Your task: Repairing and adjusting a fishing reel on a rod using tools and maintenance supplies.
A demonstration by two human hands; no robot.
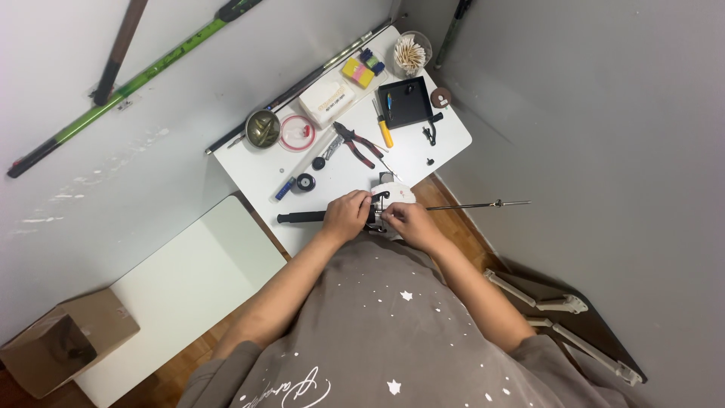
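We've got both hands, left hand (346,215) & right hand (404,221), pinching the reel (380,208) on the rod (461,205); the rod tip overhangs the table (257,170), so a bump could swing it.

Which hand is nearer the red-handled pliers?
Left. The left hand lies just below the red-handled pliers; the right hand sits further off, below and to their right.

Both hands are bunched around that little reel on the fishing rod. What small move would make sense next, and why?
Probably keep the left hand clamped on the rod and let the right hand work the small reel fitting. Both hands meet at the reel near the white table edge, and the rod's thin end hangs unsupported past it. The red-handled pliers lie close if fingers fail.
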